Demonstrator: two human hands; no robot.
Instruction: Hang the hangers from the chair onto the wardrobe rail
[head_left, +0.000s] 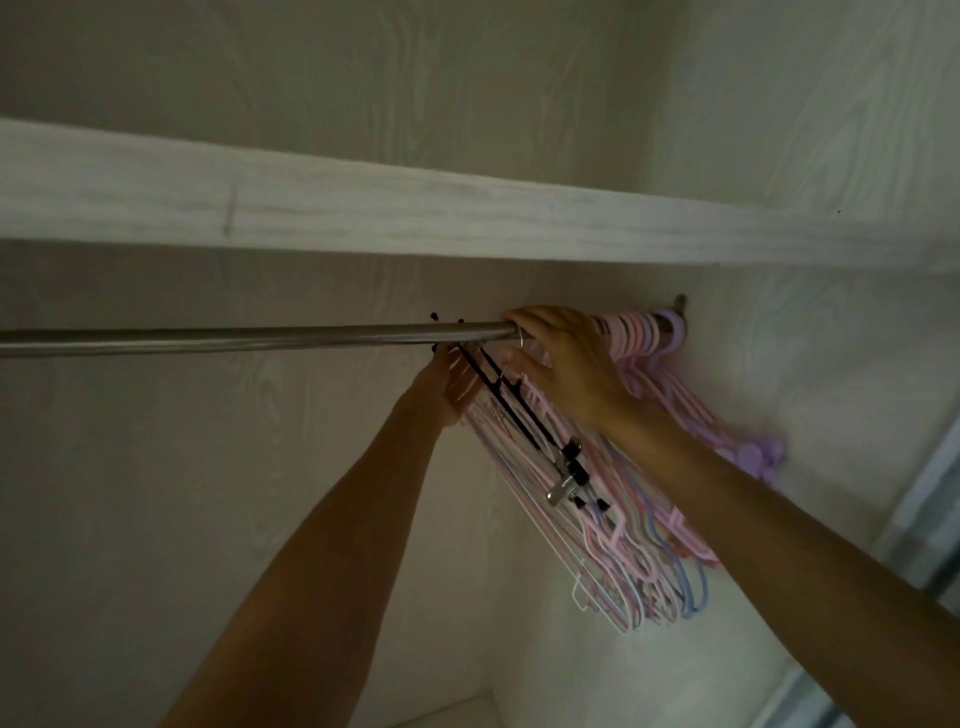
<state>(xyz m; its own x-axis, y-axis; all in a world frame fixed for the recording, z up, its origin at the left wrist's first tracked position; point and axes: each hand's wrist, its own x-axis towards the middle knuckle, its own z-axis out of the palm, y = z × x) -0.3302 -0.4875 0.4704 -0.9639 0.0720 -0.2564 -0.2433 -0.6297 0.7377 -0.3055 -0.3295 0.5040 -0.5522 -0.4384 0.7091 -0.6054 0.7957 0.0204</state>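
A round, silver-grey metal wardrobe rail (234, 338) runs level from the left edge to a bracket on the right wall, just under a pale wooden shelf. At its right end hangs a tight bunch of thin plastic and wire hangers (623, 545) in pink, lilac, pale blue and white, their hooks crowded over the rail and their bodies swung out toward the near right. On the bunch's left side are black clip hangers (511, 410) with metal clips, also tilted.

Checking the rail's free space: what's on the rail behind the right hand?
Behind the right hand, pink hanger hooks crowd the rail up to its wall bracket. The hand covers the hooks nearest it.
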